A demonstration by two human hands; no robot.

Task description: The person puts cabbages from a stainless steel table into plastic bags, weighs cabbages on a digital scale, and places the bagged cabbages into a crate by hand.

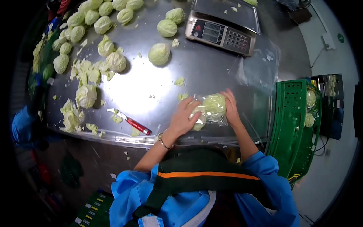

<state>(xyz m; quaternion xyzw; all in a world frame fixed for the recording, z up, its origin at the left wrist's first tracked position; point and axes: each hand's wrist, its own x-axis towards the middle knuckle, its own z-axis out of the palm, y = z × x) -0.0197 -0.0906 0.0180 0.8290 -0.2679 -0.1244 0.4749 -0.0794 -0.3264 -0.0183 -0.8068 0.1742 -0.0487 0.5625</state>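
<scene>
Two pale green cabbages (214, 105) lie in a clear plastic bag near the table's front edge, between my two hands. My left hand (183, 116) rests over the left cabbage, its fingers curved onto the film. Against the right side of the bag, my right hand (231, 107) is cupped, fingertips at its far corner. The bag's wrapping is glossy, and its underside is hidden. To the left of my left hand lies a red-handled knife (138, 125) with cabbage scraps by its blade.
A digital scale (223, 36) stands at the back, with empty clear bags (257, 70) beside it. Several loose cabbages (159, 54) and leaf trimmings (72, 115) cover the left side. Right of the metal table, a green crate (293, 128) holds wrapped cabbages. A co-worker's blue sleeve (24, 125) shows at left.
</scene>
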